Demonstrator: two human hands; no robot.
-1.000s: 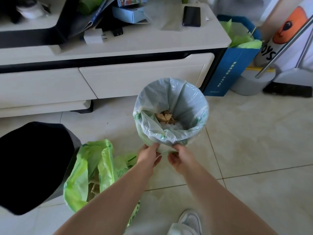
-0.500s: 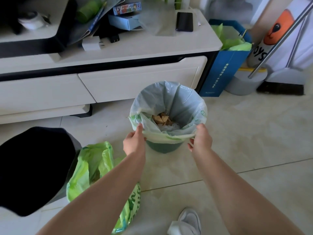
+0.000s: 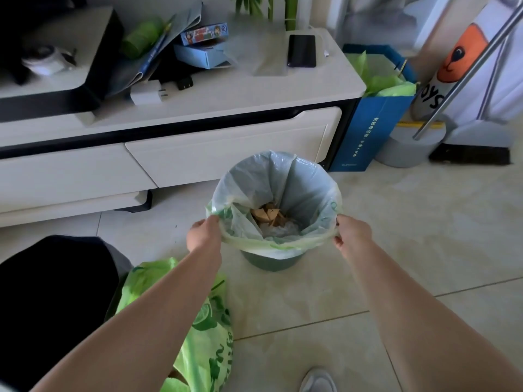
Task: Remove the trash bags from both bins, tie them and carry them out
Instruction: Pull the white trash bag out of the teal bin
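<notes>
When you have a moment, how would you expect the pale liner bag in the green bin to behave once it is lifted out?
The liner bag looks thin and creased, so probably floppy, sagging between the left hand and right hand. Only some cardboard scraps show inside, so likely light. The small bin might lift with it.

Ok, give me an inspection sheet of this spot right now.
Surface: tiled floor, bare around the bin.
Job's things: green bin upright, its bag still inside, rim folded over, scraps at the bottom; green bag lying on the floor.
Clutter: phone, boxes, charger on the cabinet.
Grippers: left hand and right hand each pinch the bag's rim.
Cables: nothing seen.
Surroundings: blue paper bag, broom.
</notes>
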